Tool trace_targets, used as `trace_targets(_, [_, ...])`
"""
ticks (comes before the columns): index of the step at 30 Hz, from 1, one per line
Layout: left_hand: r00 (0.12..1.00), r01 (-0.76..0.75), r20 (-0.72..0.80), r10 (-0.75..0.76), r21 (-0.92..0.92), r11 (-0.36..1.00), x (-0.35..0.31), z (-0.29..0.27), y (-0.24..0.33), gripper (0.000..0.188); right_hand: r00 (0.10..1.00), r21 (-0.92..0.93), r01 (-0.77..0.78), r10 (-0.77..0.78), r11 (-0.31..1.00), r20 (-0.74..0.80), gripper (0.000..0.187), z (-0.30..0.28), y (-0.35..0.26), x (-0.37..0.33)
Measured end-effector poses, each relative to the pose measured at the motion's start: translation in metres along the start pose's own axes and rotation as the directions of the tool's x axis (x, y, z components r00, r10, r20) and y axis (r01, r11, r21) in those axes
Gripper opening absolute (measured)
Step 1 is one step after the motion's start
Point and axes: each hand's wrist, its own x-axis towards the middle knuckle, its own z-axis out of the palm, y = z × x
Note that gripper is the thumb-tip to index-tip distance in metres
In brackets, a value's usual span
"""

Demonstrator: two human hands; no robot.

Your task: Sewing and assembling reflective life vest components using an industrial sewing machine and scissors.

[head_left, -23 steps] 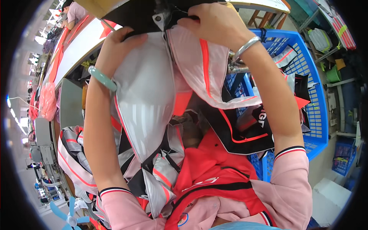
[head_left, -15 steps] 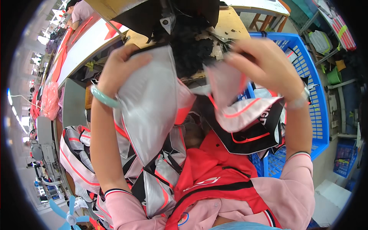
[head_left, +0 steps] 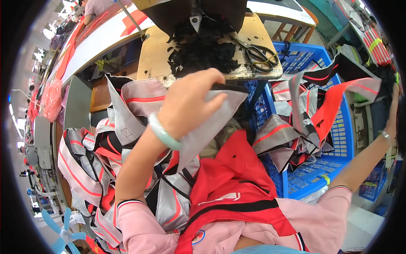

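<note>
My left hand [head_left: 192, 101] is closed on a grey fabric piece [head_left: 213, 122] with a black edge, held in front of the wooden work board. A pale green bangle circles that wrist. My right arm reaches far out to the right, past the blue basket; my right hand [head_left: 393, 114] is at the dark rim, its fingers too hidden to read. A long grey, black and red fabric piece [head_left: 332, 108] stretches loosely over the basket. Under my left forearm lies a heap of grey and white fabric pieces [head_left: 127, 139] with red stripes.
The wooden board [head_left: 156, 46] carries a pile of black scraps [head_left: 203, 51] and black-handled scissors [head_left: 258, 57], below a machine's dark housing [head_left: 220, 12]. A blue basket [head_left: 347, 131] with more fabric pieces stands at right. At far left another person [head_left: 95, 8] sits by a white table.
My right hand has swung far out to the right, and a long fabric piece now spreads over the basket. My left hand has moved rightward and nearer me, uncovering the scissors.
</note>
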Motion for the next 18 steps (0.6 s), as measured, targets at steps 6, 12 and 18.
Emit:
trace_targets(6, [0.987,-0.119,-0.089,0.133,0.150,0.982,0.002,0.018,0.020,0.020,0.586,0.799,-0.370,-0.548,0.474,0.596,0.029,0.130,-0.266,-0.173])
trace_targets(12, [0.957,0.286,0.121,-0.263,-0.530,0.798,0.001,-0.020,-0.023,0.025,0.475,0.695,-0.403,-0.513,0.596,0.715,0.032,0.163,-0.285,-0.183])
trace_targets(18, [0.916,0.355,0.321,-0.241,-0.369,0.859,-0.048,-0.013,-0.051,0.061,0.430,0.680,-0.349,-0.534,0.645,0.728,0.023,0.175,-0.271,-0.157])
